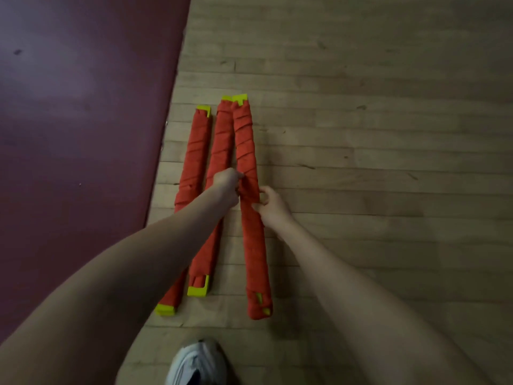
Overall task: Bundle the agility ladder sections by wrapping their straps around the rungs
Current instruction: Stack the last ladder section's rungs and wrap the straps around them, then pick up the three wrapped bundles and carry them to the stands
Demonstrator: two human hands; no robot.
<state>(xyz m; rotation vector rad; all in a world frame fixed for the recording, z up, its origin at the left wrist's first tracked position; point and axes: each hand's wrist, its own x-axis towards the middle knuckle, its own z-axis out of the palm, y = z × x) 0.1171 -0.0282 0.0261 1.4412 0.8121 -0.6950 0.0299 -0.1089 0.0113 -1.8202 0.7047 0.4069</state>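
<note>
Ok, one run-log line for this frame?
step: wrapping strap on right bundle | left hand: pinches strap mid-length | right hand: pinches strap beside it | left bundle, middle bundle: wrapped, on floor

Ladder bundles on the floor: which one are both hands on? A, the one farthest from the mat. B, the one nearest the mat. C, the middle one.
A: the left hand and the right hand both grip the rightmost bundle, which lies farthest from the maroon mat.

Both arms reach forward; left hand (pixel 226 183) and right hand (pixel 273 205) each pinch the red strap (pixel 249 187).
</note>
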